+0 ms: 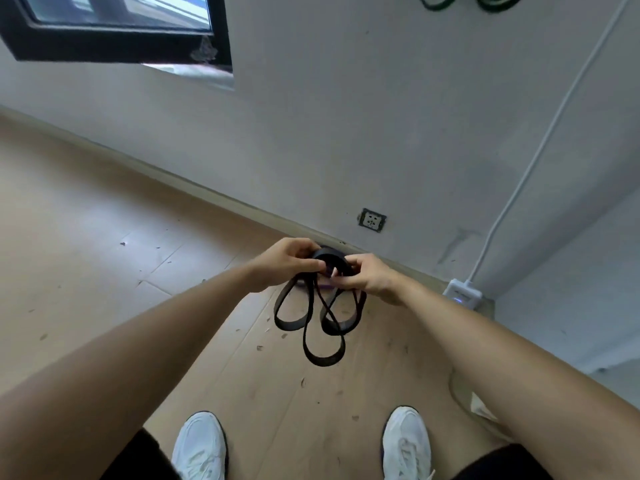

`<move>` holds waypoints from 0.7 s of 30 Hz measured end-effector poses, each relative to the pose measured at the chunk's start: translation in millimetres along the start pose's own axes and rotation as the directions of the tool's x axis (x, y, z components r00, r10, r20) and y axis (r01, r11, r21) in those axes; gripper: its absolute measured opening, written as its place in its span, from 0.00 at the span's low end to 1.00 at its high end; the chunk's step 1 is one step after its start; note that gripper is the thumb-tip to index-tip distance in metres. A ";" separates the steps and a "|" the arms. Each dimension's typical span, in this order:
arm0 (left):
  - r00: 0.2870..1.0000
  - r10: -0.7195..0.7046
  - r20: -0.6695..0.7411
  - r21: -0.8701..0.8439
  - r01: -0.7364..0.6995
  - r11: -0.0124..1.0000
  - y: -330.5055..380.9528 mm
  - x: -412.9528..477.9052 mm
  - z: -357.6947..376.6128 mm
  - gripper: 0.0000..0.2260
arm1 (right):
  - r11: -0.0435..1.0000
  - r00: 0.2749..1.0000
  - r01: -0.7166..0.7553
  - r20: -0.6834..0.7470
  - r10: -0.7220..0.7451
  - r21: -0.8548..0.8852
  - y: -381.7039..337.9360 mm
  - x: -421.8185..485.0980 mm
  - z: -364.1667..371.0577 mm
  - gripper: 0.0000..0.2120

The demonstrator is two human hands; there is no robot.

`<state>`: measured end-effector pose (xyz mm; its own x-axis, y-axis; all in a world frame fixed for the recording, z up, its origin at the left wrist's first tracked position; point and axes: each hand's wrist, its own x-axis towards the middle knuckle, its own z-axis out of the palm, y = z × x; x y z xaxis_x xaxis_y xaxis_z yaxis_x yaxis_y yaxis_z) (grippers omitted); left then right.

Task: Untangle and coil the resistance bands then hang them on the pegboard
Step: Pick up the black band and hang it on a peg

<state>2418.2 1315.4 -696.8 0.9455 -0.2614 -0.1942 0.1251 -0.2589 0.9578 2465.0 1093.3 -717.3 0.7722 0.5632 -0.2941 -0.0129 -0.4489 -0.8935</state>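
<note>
**Pale wood floor, scuffed and sparsely occupied**

The plank floor carries dark scuff marks. Two white sneakers stand on it. A white power strip lies beside the wall, and something purple shows below the hands.

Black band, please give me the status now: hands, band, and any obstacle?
Left hand and right hand both pinch the black band at its top. Loops hang crossed, above the floor. Green bands already hang on the wall. No obstacle seen.
</note>
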 end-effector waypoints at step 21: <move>0.913 0.356 -0.199 -0.137 -0.386 0.912 121.2 3.5 13.4 0.08 | 0.903 0.852 0.351 -0.316 -0.417 -0.247 -199.6 -61.8 -116.4 0.07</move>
<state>2432.6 1270.7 -584.3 0.9676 -0.1456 0.2062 -0.2095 -0.0074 0.9778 2493.8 1067.3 -481.3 0.8640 0.4482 0.2294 0.4161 -0.3791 -0.8266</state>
